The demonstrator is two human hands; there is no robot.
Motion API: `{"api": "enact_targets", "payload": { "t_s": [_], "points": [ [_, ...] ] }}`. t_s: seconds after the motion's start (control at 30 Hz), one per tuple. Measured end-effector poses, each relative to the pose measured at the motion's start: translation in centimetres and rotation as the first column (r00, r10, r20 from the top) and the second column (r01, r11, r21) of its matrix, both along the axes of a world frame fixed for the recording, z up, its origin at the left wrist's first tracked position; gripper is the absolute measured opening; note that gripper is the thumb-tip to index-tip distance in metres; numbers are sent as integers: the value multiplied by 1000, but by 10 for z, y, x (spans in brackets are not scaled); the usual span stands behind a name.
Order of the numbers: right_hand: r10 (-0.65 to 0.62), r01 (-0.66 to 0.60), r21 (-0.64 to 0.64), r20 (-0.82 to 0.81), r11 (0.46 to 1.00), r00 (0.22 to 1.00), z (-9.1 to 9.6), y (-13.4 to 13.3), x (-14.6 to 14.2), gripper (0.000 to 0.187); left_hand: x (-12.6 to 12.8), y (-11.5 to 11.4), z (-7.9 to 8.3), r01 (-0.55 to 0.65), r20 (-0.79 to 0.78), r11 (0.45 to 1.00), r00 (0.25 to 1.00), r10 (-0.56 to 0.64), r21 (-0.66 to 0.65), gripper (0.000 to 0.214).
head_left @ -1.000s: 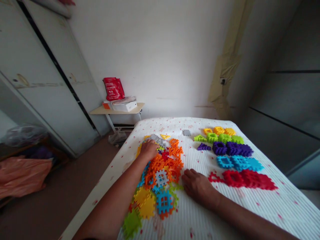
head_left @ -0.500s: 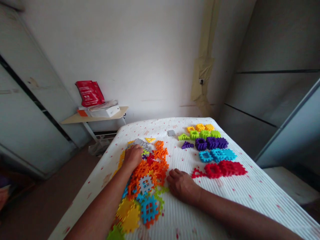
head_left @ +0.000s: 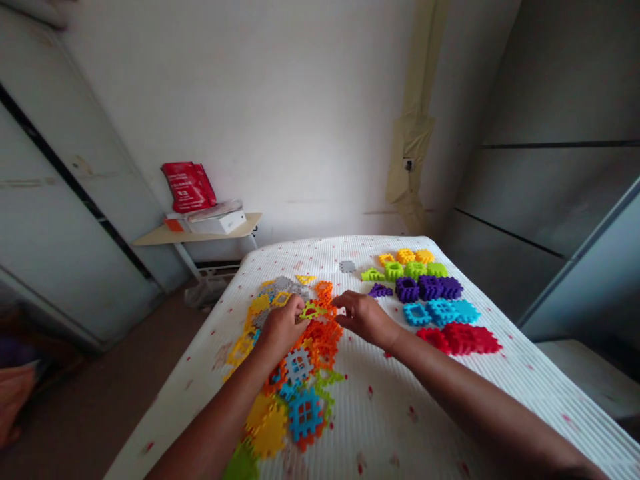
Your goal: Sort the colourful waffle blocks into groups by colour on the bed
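A mixed heap of plastic interlocking tiles [head_left: 295, 360] in orange, yellow, blue, grey and green lies on a white ribbed mattress [head_left: 400, 413]. My left hand [head_left: 283, 325] rests over the heap and pinches a lime-green triangular tile [head_left: 313, 311] at its left corner. My right hand [head_left: 363, 317] reaches in from the right, fingers curled, its fingertips at the same tile's right end. To the right lie tiles sorted by colour: yellow [head_left: 406, 256], green [head_left: 407, 270], purple [head_left: 425, 288], blue [head_left: 440, 311], red [head_left: 463, 339]. A single grey tile [head_left: 347, 267] lies apart.
A small side table [head_left: 200, 233] by the wall carries a red bag [head_left: 189, 186] and a white box [head_left: 220, 220]. Grey cabinet doors stand at left and right. The mattress's left edge drops to a brown floor [head_left: 150, 393].
My left hand lifted a lime-green triangular tile out of the heap. My right hand left the mattress and moved up and left to meet it. The camera view shifted slightly.
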State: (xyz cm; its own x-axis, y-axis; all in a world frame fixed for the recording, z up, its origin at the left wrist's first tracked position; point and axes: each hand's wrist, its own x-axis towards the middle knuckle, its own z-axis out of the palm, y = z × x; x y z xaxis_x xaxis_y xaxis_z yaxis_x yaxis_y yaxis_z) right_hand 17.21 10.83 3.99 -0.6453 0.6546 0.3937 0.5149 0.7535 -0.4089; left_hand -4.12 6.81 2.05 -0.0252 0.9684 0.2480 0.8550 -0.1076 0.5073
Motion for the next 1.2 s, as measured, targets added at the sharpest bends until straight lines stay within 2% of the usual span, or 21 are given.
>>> {"api": "enact_targets", "payload": {
  "t_s": [0.1,0.23,0.47,0.53,0.6,0.7,0.73,0.8,0.93,1.07,1.2],
  "points": [
    [34,-34,5,67,999,997,4,0,-13,21,11,-2,-2,9,25,1000,1000,-9,16,15],
    [5,-11,27,222,1000,975,3,-4,-25,23,19,-5,-1,26,17,1000,1000,-26,4,15],
    [9,-73,168,356,983,935,-7,-6,-34,24,23,-10,7,2,104,1000,995,-4,17,16],
    [-16,-55,191,352,980,936,-13,-8,-36,23,25,-9,6,-19,185,999,983,14,26,16],
    [-39,-31,203,331,979,943,-18,-11,-38,24,27,-8,3,-12,349,1000,937,11,0,16],
    [-64,2,194,312,981,948,-19,-8,-34,27,25,-6,2,42,618,997,786,11,-71,20],
    [-78,18,186,321,982,944,-16,-4,-31,29,23,-7,3,41,662,996,749,24,-82,27],
    [-156,94,181,366,979,917,-4,12,-20,35,15,-11,7,-10,677,997,734,60,-77,42],
    [-406,340,222,524,914,749,26,70,10,45,-8,-27,12,-126,633,991,764,121,-38,46],
    [-442,417,199,624,887,644,35,123,34,42,-30,-46,4,-220,624,975,759,185,-22,44],
    [-426,437,180,702,881,570,27,146,40,41,-45,-59,-8,-294,652,954,712,260,-60,46]
  ]
}}
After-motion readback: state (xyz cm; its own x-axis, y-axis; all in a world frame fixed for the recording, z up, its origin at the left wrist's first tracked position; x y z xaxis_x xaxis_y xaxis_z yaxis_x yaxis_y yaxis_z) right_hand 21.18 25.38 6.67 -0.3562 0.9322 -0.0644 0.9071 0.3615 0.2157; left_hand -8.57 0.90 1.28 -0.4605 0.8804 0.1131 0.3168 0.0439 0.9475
